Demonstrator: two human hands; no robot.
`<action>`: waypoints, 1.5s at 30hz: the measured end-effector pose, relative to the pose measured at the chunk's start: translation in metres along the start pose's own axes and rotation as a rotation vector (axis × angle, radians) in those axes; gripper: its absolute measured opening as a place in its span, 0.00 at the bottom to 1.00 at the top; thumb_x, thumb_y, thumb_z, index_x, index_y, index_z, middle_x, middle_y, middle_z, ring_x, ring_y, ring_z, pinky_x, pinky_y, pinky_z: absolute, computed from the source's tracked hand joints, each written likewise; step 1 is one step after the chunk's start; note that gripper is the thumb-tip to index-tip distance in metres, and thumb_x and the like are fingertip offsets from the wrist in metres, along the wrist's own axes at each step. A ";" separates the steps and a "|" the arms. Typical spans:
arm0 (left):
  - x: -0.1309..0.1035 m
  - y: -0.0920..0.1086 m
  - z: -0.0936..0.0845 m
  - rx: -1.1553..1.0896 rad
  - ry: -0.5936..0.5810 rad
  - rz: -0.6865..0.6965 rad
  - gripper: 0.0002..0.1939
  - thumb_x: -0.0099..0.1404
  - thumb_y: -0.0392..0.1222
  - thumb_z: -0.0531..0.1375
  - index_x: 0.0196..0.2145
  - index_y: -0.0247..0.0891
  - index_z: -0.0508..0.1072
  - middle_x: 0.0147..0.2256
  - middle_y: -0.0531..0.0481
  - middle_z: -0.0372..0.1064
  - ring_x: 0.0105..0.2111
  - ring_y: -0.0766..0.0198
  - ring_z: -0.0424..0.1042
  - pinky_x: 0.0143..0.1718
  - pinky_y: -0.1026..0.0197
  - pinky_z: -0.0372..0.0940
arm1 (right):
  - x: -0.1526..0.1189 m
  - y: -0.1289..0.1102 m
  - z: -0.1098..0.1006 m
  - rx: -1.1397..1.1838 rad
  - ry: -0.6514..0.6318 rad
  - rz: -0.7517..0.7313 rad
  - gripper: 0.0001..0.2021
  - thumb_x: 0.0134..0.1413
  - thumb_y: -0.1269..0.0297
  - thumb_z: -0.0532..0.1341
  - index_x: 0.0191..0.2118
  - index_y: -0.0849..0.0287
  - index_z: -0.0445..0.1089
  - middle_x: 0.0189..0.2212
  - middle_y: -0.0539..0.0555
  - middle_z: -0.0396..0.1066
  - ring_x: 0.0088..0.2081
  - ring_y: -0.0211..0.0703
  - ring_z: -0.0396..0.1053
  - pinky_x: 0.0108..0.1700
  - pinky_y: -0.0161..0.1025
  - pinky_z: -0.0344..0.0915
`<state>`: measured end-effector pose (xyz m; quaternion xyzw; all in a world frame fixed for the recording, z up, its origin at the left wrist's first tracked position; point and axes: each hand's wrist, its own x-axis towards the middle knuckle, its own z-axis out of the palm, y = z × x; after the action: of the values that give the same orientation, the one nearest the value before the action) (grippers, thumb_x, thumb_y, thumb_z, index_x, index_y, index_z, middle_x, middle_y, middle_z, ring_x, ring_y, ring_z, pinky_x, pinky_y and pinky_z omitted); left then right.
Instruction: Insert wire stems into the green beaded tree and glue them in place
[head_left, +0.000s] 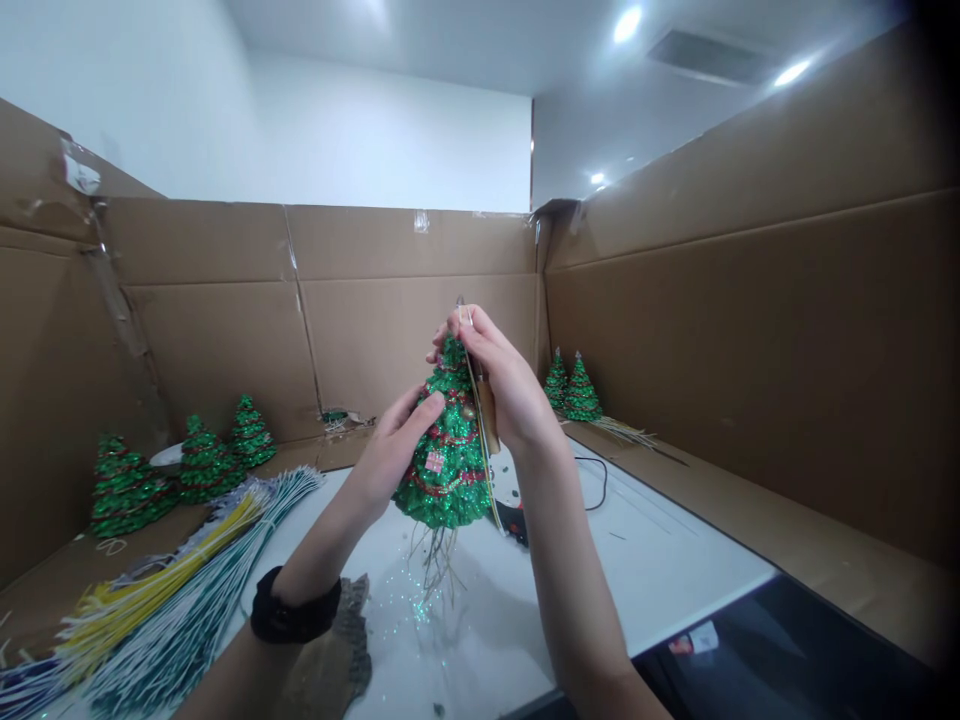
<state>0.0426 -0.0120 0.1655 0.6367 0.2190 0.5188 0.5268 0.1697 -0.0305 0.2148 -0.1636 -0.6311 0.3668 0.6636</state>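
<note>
A glittery green Christmas tree ornament (448, 470) with red garlands and a small pink gift is held upright in front of me. My left hand (397, 440) grips its left side, thumb across the front. Up at its tip, my right hand (499, 370) is closed around a slim tool with a wooden handle (487, 415), its working end hidden by the fingers. A thin pale yellow cord (491, 490) runs from those fingers down the tree's right side. Loose wire strands (436, 560) hang beneath the base.
Bundles of yellow cords (169, 560) and green-white cords (217, 590) lie at left. More green trees (251, 435) stand behind them, and two trees (581, 390) at back right. Glitter and a torn cardboard piece (352, 640) are on the white table (660, 560). Cardboard walls (420, 330) surround it.
</note>
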 end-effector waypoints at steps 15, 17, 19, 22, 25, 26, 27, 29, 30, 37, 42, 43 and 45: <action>-0.004 0.017 -0.006 -0.185 -0.043 -0.124 0.19 0.55 0.55 0.60 0.37 0.37 0.73 0.15 0.54 0.62 0.19 0.65 0.66 0.24 0.62 0.62 | -0.001 -0.005 -0.009 0.108 -0.108 0.018 0.11 0.53 0.53 0.58 0.31 0.53 0.59 0.40 0.54 0.71 0.47 0.49 0.66 0.43 0.48 0.66; -0.004 0.018 -0.005 -0.208 -0.053 -0.129 0.20 0.56 0.55 0.60 0.39 0.37 0.72 0.16 0.54 0.63 0.20 0.64 0.67 0.25 0.62 0.62 | 0.000 -0.004 -0.009 0.104 -0.111 0.026 0.11 0.53 0.53 0.58 0.31 0.53 0.59 0.40 0.54 0.70 0.47 0.50 0.66 0.44 0.48 0.66; -0.003 0.018 -0.005 -0.239 -0.067 -0.140 0.19 0.56 0.54 0.60 0.39 0.37 0.72 0.16 0.54 0.62 0.20 0.65 0.66 0.25 0.62 0.61 | 0.001 -0.003 -0.008 0.116 -0.126 0.030 0.11 0.53 0.53 0.58 0.31 0.53 0.59 0.40 0.54 0.70 0.47 0.50 0.66 0.44 0.49 0.66; -0.003 0.019 -0.004 -0.279 -0.086 -0.151 0.18 0.56 0.53 0.60 0.38 0.37 0.71 0.13 0.57 0.58 0.15 0.68 0.61 0.22 0.63 0.59 | 0.001 -0.001 -0.006 0.141 -0.145 0.019 0.10 0.54 0.53 0.58 0.31 0.53 0.59 0.39 0.54 0.70 0.46 0.49 0.67 0.44 0.49 0.66; -0.003 0.019 -0.005 -0.283 -0.079 -0.142 0.16 0.56 0.53 0.61 0.35 0.37 0.72 0.11 0.59 0.53 0.12 0.70 0.56 0.19 0.64 0.56 | 0.001 -0.001 -0.003 0.136 -0.139 0.004 0.10 0.54 0.54 0.57 0.31 0.53 0.59 0.38 0.54 0.70 0.44 0.48 0.68 0.43 0.48 0.67; -0.003 0.019 -0.005 -0.279 -0.075 -0.142 0.16 0.56 0.53 0.60 0.35 0.38 0.72 0.10 0.60 0.53 0.12 0.70 0.56 0.19 0.64 0.56 | 0.001 -0.001 -0.002 0.134 -0.139 -0.001 0.10 0.54 0.54 0.57 0.31 0.54 0.59 0.38 0.54 0.70 0.44 0.48 0.68 0.43 0.48 0.67; -0.004 0.019 -0.005 -0.273 -0.071 -0.144 0.15 0.56 0.53 0.60 0.34 0.38 0.72 0.10 0.59 0.54 0.12 0.69 0.57 0.19 0.64 0.57 | 0.000 -0.001 -0.001 0.134 -0.142 -0.006 0.10 0.54 0.54 0.57 0.31 0.54 0.59 0.38 0.54 0.70 0.44 0.47 0.68 0.43 0.47 0.67; -0.004 0.020 -0.005 -0.255 -0.068 -0.153 0.16 0.57 0.53 0.60 0.35 0.37 0.72 0.12 0.58 0.57 0.14 0.68 0.59 0.21 0.63 0.58 | 0.000 -0.001 0.000 0.140 -0.148 -0.015 0.10 0.54 0.55 0.57 0.30 0.54 0.59 0.38 0.54 0.70 0.43 0.47 0.68 0.42 0.47 0.68; -0.005 0.020 -0.005 -0.248 -0.066 -0.157 0.16 0.57 0.53 0.59 0.35 0.37 0.72 0.13 0.57 0.59 0.14 0.68 0.60 0.22 0.63 0.58 | -0.001 -0.002 0.001 0.139 -0.147 -0.017 0.10 0.55 0.55 0.57 0.30 0.54 0.59 0.39 0.54 0.70 0.43 0.47 0.68 0.42 0.46 0.68; -0.005 0.018 -0.006 -0.306 -0.094 -0.152 0.14 0.57 0.51 0.60 0.31 0.35 0.72 0.12 0.59 0.57 0.12 0.71 0.56 0.20 0.65 0.56 | -0.001 -0.003 0.001 0.121 -0.136 -0.024 0.10 0.55 0.55 0.56 0.31 0.54 0.59 0.38 0.54 0.70 0.42 0.46 0.68 0.42 0.45 0.68; -0.004 0.018 -0.007 -0.361 -0.113 -0.098 0.12 0.55 0.48 0.63 0.28 0.34 0.71 0.10 0.60 0.54 0.11 0.73 0.53 0.17 0.67 0.54 | 0.000 -0.001 0.000 0.158 -0.164 -0.039 0.09 0.56 0.56 0.56 0.31 0.55 0.58 0.37 0.53 0.70 0.42 0.45 0.68 0.42 0.43 0.68; -0.004 0.017 -0.007 -0.363 -0.113 -0.089 0.12 0.55 0.47 0.63 0.28 0.34 0.71 0.11 0.60 0.56 0.12 0.72 0.55 0.18 0.67 0.55 | 0.000 0.000 0.000 0.164 -0.168 -0.045 0.09 0.56 0.56 0.56 0.31 0.55 0.57 0.36 0.53 0.69 0.42 0.44 0.68 0.41 0.43 0.68; -0.004 0.016 -0.008 -0.360 -0.121 -0.084 0.11 0.56 0.46 0.63 0.31 0.34 0.72 0.14 0.58 0.61 0.14 0.71 0.59 0.19 0.67 0.57 | 0.001 0.000 0.001 0.169 -0.165 -0.060 0.09 0.56 0.56 0.55 0.30 0.55 0.57 0.36 0.53 0.69 0.41 0.43 0.68 0.40 0.42 0.68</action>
<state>0.0301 -0.0175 0.1775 0.5524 0.1171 0.4880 0.6656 0.1692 -0.0304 0.2154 -0.0576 -0.6550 0.4108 0.6315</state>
